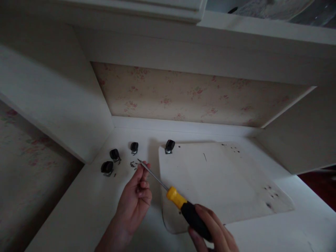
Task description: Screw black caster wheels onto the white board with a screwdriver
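My right hand grips the black and yellow handle of a screwdriver, whose thin shaft points up and left. My left hand pinches the shaft near its tip, fingers curled. Just past the tip lie several small dark screws on the white surface. Three black caster wheels stand to the left of the screws. Another caster sits at the far corner of a white square board.
The work lies inside a white furniture frame with a floral back panel. The board has small screw holes at its right corners. A white side panel rises at the right.
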`<state>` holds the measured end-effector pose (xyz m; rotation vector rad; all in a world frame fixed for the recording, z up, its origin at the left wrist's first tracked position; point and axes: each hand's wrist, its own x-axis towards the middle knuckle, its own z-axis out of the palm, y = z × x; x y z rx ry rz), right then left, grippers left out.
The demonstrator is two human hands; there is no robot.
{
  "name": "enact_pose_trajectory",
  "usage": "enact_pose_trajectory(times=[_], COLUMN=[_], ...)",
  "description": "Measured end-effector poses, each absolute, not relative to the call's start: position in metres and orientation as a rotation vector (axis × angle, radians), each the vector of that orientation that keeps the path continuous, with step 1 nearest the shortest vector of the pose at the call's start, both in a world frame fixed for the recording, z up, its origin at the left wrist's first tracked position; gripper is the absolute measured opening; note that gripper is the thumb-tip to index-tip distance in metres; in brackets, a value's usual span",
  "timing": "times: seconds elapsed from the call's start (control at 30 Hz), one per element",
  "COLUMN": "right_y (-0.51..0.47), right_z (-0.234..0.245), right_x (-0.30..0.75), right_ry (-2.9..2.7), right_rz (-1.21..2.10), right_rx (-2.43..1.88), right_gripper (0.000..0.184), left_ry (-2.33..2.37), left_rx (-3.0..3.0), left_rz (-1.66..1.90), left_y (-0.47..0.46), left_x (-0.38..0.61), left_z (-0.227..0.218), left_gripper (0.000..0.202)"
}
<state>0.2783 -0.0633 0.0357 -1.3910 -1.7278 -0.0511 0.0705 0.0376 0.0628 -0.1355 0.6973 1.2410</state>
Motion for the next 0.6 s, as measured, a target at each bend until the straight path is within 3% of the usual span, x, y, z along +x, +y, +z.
enact_pose_trajectory(times=[0.17,0.33,0.6], right_y=[-0.038,0.009,0.033], right_z=[0.06,0.085,0.089], right_x=[0.306,0.331,0.34], right_ry=[-1.715,-1.639,-1.652], right_rz=[0.085,0.168,0.136], right_rx=[-1.55,-1.789,-1.899], right_gripper=[0.034,0.037,0.046], left_ry=[0.88,0.912,1.008], left_rx=[0.034,0.378,0.617], left_rz=[1.159,1.143,1.057], left_y=[0.023,0.006,-0.002], left_x=[0.085,0.095,0.089], left_z=[0.044,0.021,0.004], left_gripper=[0.009,0.023,0.024])
